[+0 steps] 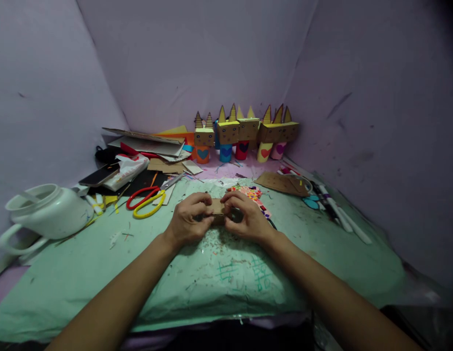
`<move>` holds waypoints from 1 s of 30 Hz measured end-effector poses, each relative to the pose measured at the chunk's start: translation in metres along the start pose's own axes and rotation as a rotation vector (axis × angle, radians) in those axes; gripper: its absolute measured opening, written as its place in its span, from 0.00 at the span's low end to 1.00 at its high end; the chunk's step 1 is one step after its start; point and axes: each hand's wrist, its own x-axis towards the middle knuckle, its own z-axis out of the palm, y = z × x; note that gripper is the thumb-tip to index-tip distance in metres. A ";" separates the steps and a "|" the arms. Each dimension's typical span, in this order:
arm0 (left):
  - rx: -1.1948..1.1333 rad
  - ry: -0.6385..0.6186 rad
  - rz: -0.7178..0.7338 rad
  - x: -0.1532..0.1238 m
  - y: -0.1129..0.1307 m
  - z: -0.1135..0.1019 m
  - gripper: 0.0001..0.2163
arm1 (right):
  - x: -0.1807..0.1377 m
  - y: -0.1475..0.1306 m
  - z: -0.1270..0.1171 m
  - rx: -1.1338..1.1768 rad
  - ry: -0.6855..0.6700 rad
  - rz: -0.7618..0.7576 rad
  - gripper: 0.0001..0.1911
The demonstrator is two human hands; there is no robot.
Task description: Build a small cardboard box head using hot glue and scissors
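Note:
Between my two hands is a small brown cardboard box, just above the green-covered table. My left hand grips its left end, thumb below and fingers on top. At the right end, my right hand pinches it in the same way. Part of the box is hidden behind my fingers. Right behind my right hand lies a patterned, floral piece. Scissors with one red and one yellow handle lie left of my left hand.
Several cardboard-headed figures with horns and coloured bodies stand along the back wall. A white teapot stands at left, near stacked cardboard and paper. Markers and a brown cardboard piece lie at right. Scraps litter the table.

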 end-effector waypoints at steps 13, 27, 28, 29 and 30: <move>0.009 -0.002 -0.004 0.002 0.003 -0.001 0.05 | -0.003 -0.002 -0.001 -0.072 -0.075 -0.030 0.16; 0.014 0.004 0.002 0.001 0.001 0.000 0.05 | -0.001 0.002 0.001 0.033 -0.023 0.017 0.14; 0.012 0.004 0.002 0.001 0.001 0.000 0.05 | -0.002 0.002 0.001 0.047 -0.013 0.023 0.13; 0.009 0.004 0.003 0.001 0.001 0.000 0.05 | -0.002 0.002 0.001 0.061 -0.003 0.027 0.13; 0.008 0.002 0.004 0.001 0.000 0.000 0.05 | -0.002 0.002 0.001 0.073 0.004 0.029 0.13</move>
